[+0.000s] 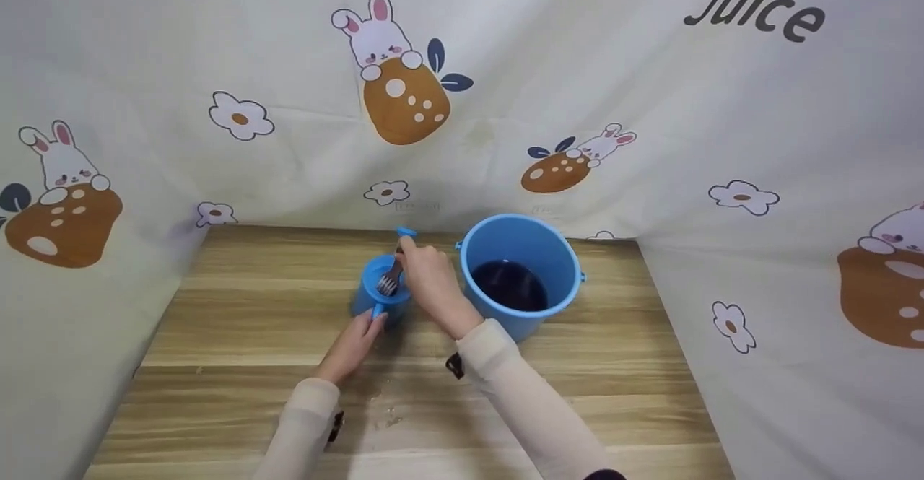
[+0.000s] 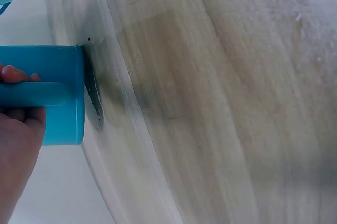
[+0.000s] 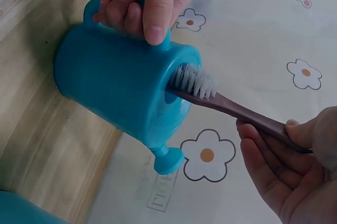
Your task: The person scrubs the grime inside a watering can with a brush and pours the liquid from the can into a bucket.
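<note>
A blue watering can stands on the wooden table in the head view, its spout pointing away. My left hand grips the can's handle on the near side; the left wrist view shows the fingers wrapped round this handle. My right hand holds a brush by its brown handle. White bristles sit at the can's top opening in the right wrist view, the brush's tip just inside it. The spout's round head sticks out below the brush there.
A large blue bucket with dark-looking liquid inside stands right of the can, close to my right forearm. Small wet spots lie on the table in front. A patterned cloth surrounds the table's back and sides.
</note>
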